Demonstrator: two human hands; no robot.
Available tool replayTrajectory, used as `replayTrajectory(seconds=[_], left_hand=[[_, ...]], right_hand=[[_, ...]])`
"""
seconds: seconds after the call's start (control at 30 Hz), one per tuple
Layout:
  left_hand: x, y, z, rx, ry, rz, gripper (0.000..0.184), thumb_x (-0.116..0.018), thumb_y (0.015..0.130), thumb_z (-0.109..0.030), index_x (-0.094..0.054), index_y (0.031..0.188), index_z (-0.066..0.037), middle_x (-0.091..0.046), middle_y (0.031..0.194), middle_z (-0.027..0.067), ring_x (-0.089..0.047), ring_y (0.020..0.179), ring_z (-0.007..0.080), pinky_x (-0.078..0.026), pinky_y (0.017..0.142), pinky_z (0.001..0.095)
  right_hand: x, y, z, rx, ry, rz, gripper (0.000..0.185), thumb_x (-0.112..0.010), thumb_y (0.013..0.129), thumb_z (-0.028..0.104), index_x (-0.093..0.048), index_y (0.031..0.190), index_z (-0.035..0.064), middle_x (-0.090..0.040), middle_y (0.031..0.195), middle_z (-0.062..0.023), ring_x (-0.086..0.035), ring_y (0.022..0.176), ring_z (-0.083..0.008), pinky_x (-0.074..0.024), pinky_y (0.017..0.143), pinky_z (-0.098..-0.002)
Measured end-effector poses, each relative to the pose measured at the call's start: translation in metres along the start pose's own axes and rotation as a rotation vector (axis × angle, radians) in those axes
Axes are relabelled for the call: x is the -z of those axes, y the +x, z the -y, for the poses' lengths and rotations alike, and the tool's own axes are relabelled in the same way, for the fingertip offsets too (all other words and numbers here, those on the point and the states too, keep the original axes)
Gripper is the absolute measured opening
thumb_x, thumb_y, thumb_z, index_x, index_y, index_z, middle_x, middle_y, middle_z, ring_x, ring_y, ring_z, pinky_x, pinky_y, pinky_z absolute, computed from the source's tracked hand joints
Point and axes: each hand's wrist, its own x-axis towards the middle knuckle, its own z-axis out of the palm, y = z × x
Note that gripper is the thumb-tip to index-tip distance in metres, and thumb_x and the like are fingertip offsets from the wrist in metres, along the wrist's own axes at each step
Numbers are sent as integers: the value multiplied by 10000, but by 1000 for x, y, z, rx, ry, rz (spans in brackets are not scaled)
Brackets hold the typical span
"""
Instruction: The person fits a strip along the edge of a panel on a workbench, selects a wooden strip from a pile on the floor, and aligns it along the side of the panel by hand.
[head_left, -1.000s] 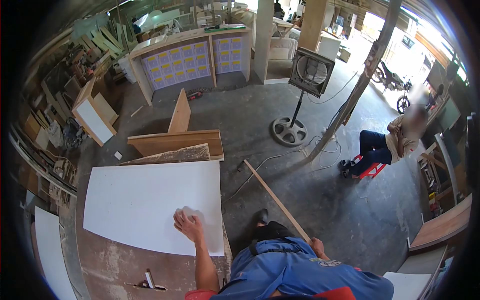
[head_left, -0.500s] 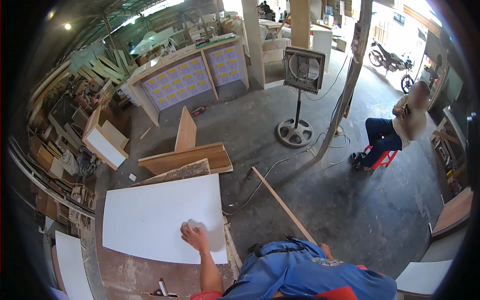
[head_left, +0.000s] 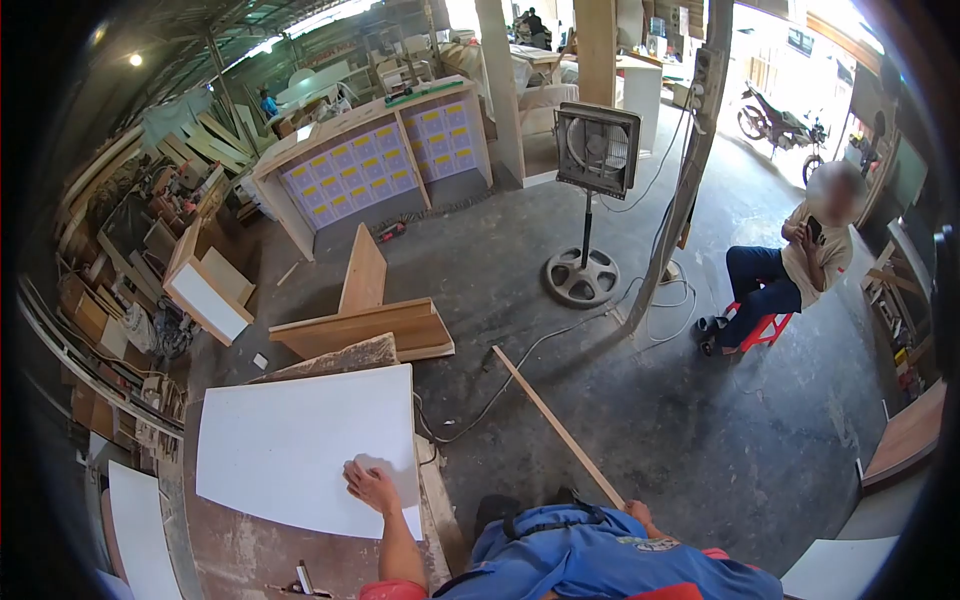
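My left hand (head_left: pixel 372 487) rests on a white panel (head_left: pixel 290 440), near its right side, with the fingers apart and slightly bent. The panel lies flat on a worn brown workbench (head_left: pixel 235 545). At my right side, my right hand (head_left: pixel 638 512) is closed around the near end of a long, thin wooden strip (head_left: pixel 555 422). The strip slants forward and left, low over the grey floor; whether its far end touches the floor I cannot tell. Part of the right hand is hidden by my blue clothing.
Beyond the bench lies a wooden assembly (head_left: pixel 370 325). A pedestal fan (head_left: pixel 585 265) and a post (head_left: pixel 690 180) stand ahead, with a cable (head_left: pixel 490 405) across the floor. At right, a person (head_left: pixel 800 255) sits on a red stool (head_left: pixel 765 328). A cabinet (head_left: pixel 300 235) stands farther back.
The view has shifted a little, so the bench and panel appear lower and farther left. My left hand stays on the panel, and my right hand still grips the strip.
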Motion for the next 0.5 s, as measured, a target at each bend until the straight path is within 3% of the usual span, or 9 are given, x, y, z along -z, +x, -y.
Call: replayTrajectory(seconds=[0.17,0.27,0.5], left_hand=[[-2,0,-4,-7,48,8,486,-521,892,-164,-503,1366,-55,-450,1483,162,-374,1405,361,-305,1129,545],[-10,3,-8,-23,36,-39,490,-522,886,-158,-501,1365,-55,-455,1478,168,-375,1403,370,-315,1118,559],[-3,-5,1,-72,-24,-63,480,-538,867,-120,-498,1335,-22,-462,1456,204,-383,1380,417,-323,1091,584]], right_hand=[[33,-18,33,13,-126,19,460,-734,768,467,-731,1028,87,-716,1027,-189,-673,997,-396,-536,865,-477],[66,-41,81,-70,-76,-153,384,-641,776,369,-741,999,73,-709,1023,-215,-673,992,-403,-525,877,-495],[44,-44,99,-140,-105,-176,382,-624,774,366,-737,1006,84,-714,1003,-198,-676,976,-385,-530,870,-486]])
